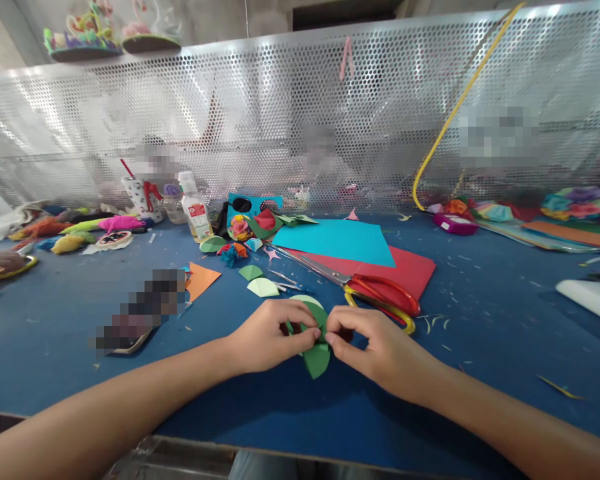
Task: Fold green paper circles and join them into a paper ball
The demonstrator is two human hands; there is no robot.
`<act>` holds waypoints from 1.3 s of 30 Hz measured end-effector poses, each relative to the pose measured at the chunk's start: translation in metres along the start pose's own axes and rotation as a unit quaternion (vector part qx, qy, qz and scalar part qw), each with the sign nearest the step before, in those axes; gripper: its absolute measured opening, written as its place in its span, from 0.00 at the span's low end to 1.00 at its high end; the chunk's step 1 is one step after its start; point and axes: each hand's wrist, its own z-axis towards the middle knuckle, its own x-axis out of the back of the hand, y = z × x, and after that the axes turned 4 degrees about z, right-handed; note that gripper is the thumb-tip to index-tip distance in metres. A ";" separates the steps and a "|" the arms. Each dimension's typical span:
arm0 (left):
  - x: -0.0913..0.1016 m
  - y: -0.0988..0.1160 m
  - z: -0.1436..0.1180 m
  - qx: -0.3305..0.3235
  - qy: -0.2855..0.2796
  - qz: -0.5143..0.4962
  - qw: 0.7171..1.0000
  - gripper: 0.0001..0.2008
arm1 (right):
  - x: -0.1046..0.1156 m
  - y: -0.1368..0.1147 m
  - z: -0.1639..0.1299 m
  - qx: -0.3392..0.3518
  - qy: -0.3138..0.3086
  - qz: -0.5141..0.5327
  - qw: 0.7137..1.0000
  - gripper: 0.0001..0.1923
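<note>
Between my hands is a green paper piece [316,361] with rounded, leaf-like parts in darker and paler green. My left hand [273,337] pinches it from the left, thumb against fingertips. From the right, my right hand [375,343] also has thumb and fingers pinched together at its edge; the fingers cover the spot where they meet the paper. Just beyond lie scissors [385,297] with red and yellow handles, partly on a red sheet [415,267] under a turquoise sheet [335,240]. Small green paper cutouts [263,287] rest to the left of them.
A phone [143,313] and an orange paper piece [200,280] lie on the left. Behind stand a glue bottle [195,210] and a patterned cup [141,199]. A perforated metal screen [280,100] crosses the back. At far left, another person's hand [0,261] is near yellow-handled scissors [25,267].
</note>
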 end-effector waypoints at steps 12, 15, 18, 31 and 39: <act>0.001 0.000 0.000 0.028 0.017 -0.034 0.999 0.09 | 0.001 -0.001 0.002 -0.002 0.002 -0.007 1.000 0.09; 0.001 -0.002 0.001 0.044 0.027 -0.060 0.997 0.09 | 0.001 0.000 0.002 -0.002 0.009 -0.007 1.000 0.09; 0.000 -0.004 0.001 0.054 0.035 -0.082 0.995 0.09 | 0.001 0.000 0.001 -0.003 0.017 -0.004 1.000 0.09; 0.002 0.000 0.000 0.044 0.026 -0.058 0.997 0.12 | 0.001 0.000 0.002 -0.013 0.017 0.013 1.000 0.09; 0.003 0.001 0.000 0.030 0.007 -0.042 0.999 0.13 | 0.001 0.001 0.002 -0.009 0.022 0.017 1.000 0.09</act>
